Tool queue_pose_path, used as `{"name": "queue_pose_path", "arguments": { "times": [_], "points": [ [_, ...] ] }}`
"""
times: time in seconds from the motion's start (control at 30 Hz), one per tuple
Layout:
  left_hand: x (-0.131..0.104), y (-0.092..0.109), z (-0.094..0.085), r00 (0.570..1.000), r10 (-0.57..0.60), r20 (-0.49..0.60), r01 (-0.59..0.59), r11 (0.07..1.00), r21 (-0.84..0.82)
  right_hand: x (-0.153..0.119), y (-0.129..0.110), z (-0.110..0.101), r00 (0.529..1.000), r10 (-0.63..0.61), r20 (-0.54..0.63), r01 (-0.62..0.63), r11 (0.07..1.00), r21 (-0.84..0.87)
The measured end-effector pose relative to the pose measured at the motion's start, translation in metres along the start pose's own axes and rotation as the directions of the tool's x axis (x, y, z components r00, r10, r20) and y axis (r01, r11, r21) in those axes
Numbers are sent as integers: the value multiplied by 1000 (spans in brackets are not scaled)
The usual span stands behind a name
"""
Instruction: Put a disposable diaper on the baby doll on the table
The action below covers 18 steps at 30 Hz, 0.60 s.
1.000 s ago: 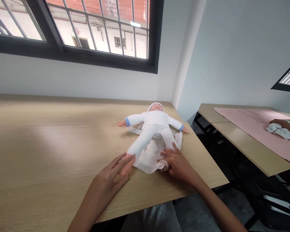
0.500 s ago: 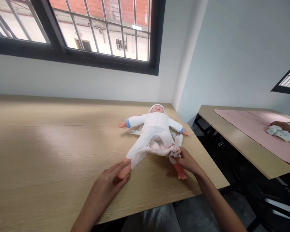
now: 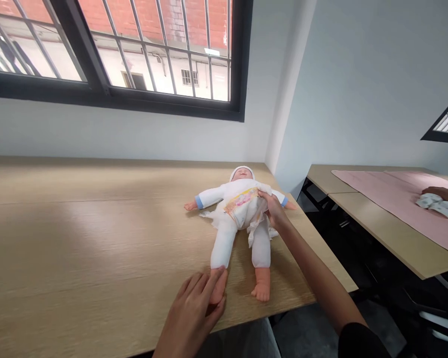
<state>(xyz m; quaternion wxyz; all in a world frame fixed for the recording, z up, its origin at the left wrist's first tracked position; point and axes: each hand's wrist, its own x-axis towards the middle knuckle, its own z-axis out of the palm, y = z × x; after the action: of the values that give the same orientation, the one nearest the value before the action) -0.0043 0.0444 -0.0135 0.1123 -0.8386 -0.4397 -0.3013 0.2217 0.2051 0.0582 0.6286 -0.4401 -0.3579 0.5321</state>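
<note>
A baby doll (image 3: 224,243) in white clothes with blue cuffs and a white cap lies on its back, its feet toward me. A white diaper (image 3: 242,209) with a yellow and pink printed band is folded up over the doll's belly. My right hand (image 3: 272,206) grips the diaper's upper edge on the right side, fingers closed. My left hand (image 3: 197,301) is closed around the doll's foot on the left, thumb and fingers on either side of it. The other foot lies free on the table. Part of the diaper spreads out beside the doll's hips.
The wooden table (image 3: 97,258) runs along the wall under a barred window (image 3: 164,54). To the right, across a gap, stands another table with a pink mat (image 3: 388,204). Another person's hand (image 3: 442,194) touches a white printed cloth (image 3: 436,205) there.
My right hand has brought the diaper front up from between the legs onto the belly. My left hand, with the foot, has moved right and nearer; the doll's legs are closer together.
</note>
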Motion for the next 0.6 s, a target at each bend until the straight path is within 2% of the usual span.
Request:
{"name": "queue_pose_path", "arguments": {
  "times": [0.2,0.3,0.37,0.47,0.53,0.6],
  "points": [
    [-1,12,9,998,32,49,-33,999,15,12,17,-12,997,6,79,-11,998,61],
    [9,23,-1,980,-6,197,14,999,-38,15,22,-20,996,-32,85,25,996,84],
    [27,24,-10,956,-85,282,110,991,-76,18,23,-23,996,-66,51,61,994,92],
    [65,11,-15,930,-303,206,313,949,-20,18,22,-22,996,-78,39,74,992,107],
    [94,-3,-10,901,-395,176,405,914,-21,14,19,-19,994,-90,55,83,988,127],
    [121,-17,0,888,-397,232,430,896,-114,10,17,-17,992,-114,58,104,984,144]
  ]
}}
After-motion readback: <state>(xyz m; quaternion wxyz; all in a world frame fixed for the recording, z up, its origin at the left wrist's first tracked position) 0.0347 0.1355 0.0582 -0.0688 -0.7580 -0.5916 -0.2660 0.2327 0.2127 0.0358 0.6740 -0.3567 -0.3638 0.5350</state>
